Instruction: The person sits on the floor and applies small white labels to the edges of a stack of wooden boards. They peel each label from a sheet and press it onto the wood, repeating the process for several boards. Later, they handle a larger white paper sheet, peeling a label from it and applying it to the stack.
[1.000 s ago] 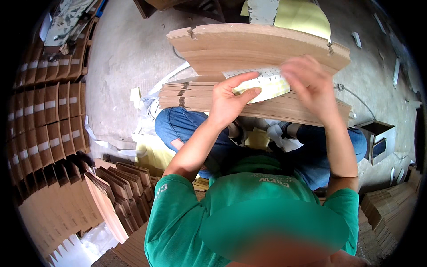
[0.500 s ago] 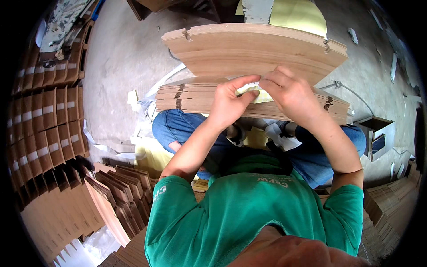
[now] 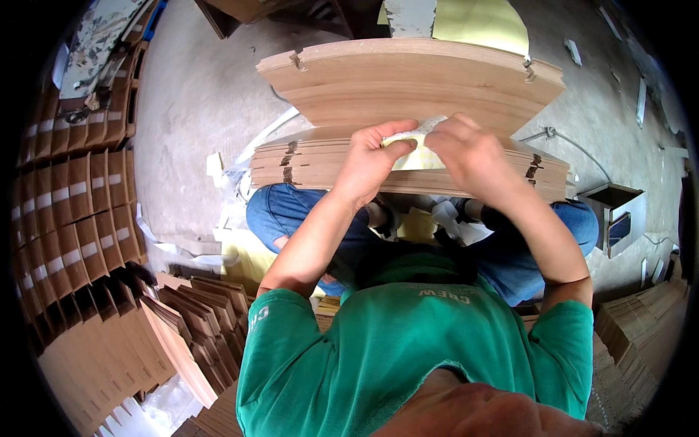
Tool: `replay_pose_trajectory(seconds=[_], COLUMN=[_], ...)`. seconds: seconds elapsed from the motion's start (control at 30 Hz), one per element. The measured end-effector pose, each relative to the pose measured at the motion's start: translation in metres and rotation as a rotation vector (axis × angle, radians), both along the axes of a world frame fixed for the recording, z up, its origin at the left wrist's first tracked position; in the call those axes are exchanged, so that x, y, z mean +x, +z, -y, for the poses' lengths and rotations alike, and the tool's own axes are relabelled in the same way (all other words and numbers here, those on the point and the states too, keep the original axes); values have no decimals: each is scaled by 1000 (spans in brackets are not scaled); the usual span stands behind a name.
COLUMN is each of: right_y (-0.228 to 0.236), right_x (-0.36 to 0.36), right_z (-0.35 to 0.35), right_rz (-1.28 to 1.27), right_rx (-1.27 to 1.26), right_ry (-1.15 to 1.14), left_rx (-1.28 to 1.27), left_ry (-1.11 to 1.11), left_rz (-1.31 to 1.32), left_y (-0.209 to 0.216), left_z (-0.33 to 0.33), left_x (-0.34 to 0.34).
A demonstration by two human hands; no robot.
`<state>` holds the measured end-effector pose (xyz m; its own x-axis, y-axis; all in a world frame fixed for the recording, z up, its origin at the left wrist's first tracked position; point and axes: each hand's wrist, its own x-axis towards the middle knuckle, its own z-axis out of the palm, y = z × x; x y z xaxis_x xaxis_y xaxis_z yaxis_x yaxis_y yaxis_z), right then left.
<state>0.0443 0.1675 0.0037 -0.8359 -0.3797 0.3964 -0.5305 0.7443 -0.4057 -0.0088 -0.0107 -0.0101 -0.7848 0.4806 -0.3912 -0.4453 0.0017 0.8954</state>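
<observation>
Paper (image 3: pixel 417 159) lies between left grip (image 3: pixel 368 162), pinching its left end, and right grip (image 3: pixel 472 154), covering its right part, closure unclear. Grips sit closer together than one second ago.

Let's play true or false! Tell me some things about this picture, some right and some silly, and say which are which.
1. The left hand pinches a yellow and white paper. True.
2. The person's shirt is red. False: it is green.
3. The right hand is down on the floor. False: it is up at the paper, beside the left hand.
4. A yellow sheet shows past the far edge of the brown cardboard. True.
5. The trousers are yellow. False: they are blue.
6. A grey open box is on the picture's right side. True.
</observation>
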Motion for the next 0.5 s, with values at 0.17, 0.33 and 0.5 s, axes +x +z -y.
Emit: replay_pose_trajectory(seconds=[0.17,0.33,0.5], right_y=[-7,-55,-142], right_x=[-21,-35,-30], right_z=[-70,-136,-214], right_rz=[848,761,443], right_rx=[-1132,-1416,-1018], right_ry=[-83,-407,-982], left_rx=[-96,-417,-883], left_ry=[76,267,586], left_rz=[-114,-663,-977], left_y=[-3,-7,-55], left_z=[14,64,164], left_x=[-19,-77,-172])
